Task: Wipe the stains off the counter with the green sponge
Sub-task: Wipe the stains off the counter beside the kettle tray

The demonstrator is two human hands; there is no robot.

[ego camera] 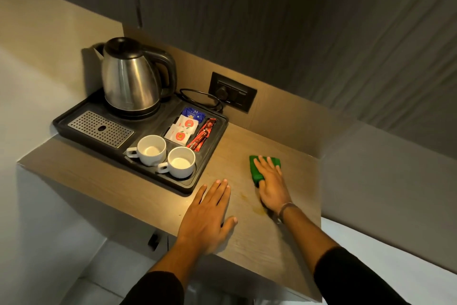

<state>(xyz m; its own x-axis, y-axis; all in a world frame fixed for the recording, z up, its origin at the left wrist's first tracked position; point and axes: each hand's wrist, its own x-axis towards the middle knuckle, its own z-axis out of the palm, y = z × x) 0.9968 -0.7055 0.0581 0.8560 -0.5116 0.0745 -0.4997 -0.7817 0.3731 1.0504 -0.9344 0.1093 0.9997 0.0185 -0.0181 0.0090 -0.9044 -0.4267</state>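
- No word, brand or number can be read with certainty anywhere in the view.
- The white sachets [182, 129] in the black tray [212, 156], at about ten o'clock from the middle of the surface, carry round red and green emblems; their print is too small to make out.
- The blue sachet [194, 113] just behind them shows a pale mark, unreadable.
- The red stick packets [202, 134] beside them bear lettering too blurred to read.
- The wall socket plate [232, 92] at twelve o'clock shows no legible marking.
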